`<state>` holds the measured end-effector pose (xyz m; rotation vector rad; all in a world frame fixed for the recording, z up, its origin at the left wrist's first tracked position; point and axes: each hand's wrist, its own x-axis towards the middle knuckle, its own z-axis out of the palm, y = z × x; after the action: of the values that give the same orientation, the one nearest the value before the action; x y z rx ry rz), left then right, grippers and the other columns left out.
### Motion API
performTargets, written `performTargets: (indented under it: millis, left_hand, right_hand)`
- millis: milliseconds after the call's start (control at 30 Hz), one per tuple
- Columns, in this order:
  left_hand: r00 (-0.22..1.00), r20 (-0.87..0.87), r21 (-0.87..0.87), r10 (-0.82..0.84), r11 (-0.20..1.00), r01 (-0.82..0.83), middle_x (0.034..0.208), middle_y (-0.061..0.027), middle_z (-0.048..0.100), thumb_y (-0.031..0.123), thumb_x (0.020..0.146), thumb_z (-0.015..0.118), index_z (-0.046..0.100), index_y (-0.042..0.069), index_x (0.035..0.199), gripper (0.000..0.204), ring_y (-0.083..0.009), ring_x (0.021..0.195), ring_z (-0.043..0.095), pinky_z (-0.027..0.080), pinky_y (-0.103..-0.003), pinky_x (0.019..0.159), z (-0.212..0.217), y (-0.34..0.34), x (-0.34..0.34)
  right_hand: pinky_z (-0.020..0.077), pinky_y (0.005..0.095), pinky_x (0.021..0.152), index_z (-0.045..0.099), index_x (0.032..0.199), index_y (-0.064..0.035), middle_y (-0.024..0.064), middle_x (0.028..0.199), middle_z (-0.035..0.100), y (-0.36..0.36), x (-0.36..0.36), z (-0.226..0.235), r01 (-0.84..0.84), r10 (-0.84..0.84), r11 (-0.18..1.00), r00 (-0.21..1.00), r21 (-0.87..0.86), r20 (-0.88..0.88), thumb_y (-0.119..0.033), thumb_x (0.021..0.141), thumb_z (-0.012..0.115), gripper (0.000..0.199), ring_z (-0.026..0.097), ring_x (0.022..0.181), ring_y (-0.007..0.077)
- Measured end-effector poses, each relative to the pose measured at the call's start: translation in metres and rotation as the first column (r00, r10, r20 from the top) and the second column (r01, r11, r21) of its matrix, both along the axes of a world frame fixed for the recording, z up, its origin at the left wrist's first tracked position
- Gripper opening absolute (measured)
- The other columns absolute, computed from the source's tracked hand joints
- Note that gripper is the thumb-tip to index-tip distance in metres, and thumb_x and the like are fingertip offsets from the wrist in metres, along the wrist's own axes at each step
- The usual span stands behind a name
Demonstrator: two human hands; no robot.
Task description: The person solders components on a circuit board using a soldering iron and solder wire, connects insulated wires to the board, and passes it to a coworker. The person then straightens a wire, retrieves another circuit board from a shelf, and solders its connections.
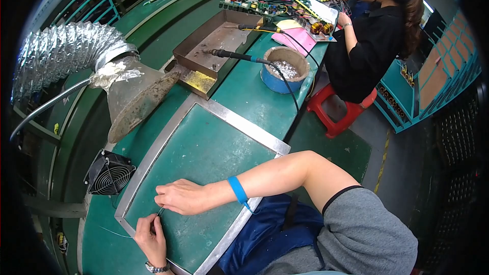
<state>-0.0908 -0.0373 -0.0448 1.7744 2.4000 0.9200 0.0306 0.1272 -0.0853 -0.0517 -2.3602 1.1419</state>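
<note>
Wire [116, 232], thin and pale, lies across the near corner of the metal-framed green mat [204, 153], running from the left hand [151, 238] out over the mat's frame onto the bench [244, 91]. The left hand's fingers are closed in a pinch on it near its upper end; the right hand [184, 197] rests just above on the mat, fingers curled, and touches the same end, though whether it grips cannot be told. A blue wrist strap [237, 190] circles the right forearm.

Beyond the mat's far corner a soldering iron [229, 54] lies across a shallow metal tray [214, 35], beside a round blue tub [285, 71] of silvery scraps. Left of the mat hangs a fume hood [137, 97] on a foil duct [61, 53], with a small black fan [108, 173] below it.

As a judgement: the wire is so fine that a slack pinch could let it spring away off the frame, and a sharp pull could kink it.

Pink and yellow paper sheets [297, 35] lie past the tub, beside circuit boards [275, 0] where a co-worker [377, 35] sits on a red stool [341, 112].
</note>
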Motion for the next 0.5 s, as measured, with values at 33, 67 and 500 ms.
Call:
performTargets:
  millis: [33, 67, 500]
  left_hand:
    - [1.0, 0.0, 0.0, 0.0, 1.0, 0.0, 0.072, -0.0109, 0.056, 0.001, 0.085, 0.064, 0.064, -0.002, 0.089, 0.005, -0.021, 0.053, 0.05, 0.039, -0.033, 0.049, -0.0003, 0.0002, 0.0]
    - [1.0, -0.003, -0.002, 0.0, 1.0, 0.0, 0.072, -0.011, 0.056, 0.001, 0.085, 0.064, 0.064, -0.002, 0.089, 0.004, -0.0212, 0.053, 0.05, 0.04, -0.033, 0.049, -0.0004, 0.0002, -0.0003]
    - [1.0, 0.013, 0.013, -0.011, 1.0, 0.011, 0.072, -0.0117, 0.056, 0.0, 0.085, 0.064, 0.064, -0.002, 0.089, 0.004, -0.0227, 0.055, 0.052, 0.042, -0.033, 0.051, -0.0019, -0.0004, -0.0013]
  right_hand:
    - [0.0474, 0.0487, 0.068, 0.059, 0.08, -0.0011, 0.0177, 0.086, 0.056, 0.0002, 0.0005, 0.0008, -0.001, 0.001, 1.0, 1.0, -0.002, 0.003, -0.008, 0.082, 0.061, 0.007, 0.061, 0.078, 0.0383]
    - [0.0474, 0.0487, 0.068, 0.059, 0.08, -0.0011, 0.0177, 0.086, 0.056, 0.0003, 0.0008, 0.0013, -0.001, 0.001, 1.0, 1.0, -0.003, 0.004, -0.008, 0.082, 0.061, 0.007, 0.061, 0.078, 0.0383]
    - [0.0474, 0.0491, 0.067, 0.059, 0.079, -0.0008, 0.0178, 0.084, 0.057, 0.0004, 0.0013, 0.0022, 0.002, -0.002, 1.0, 1.0, -0.009, -0.001, -0.008, 0.082, 0.061, 0.008, 0.061, 0.077, 0.0385]
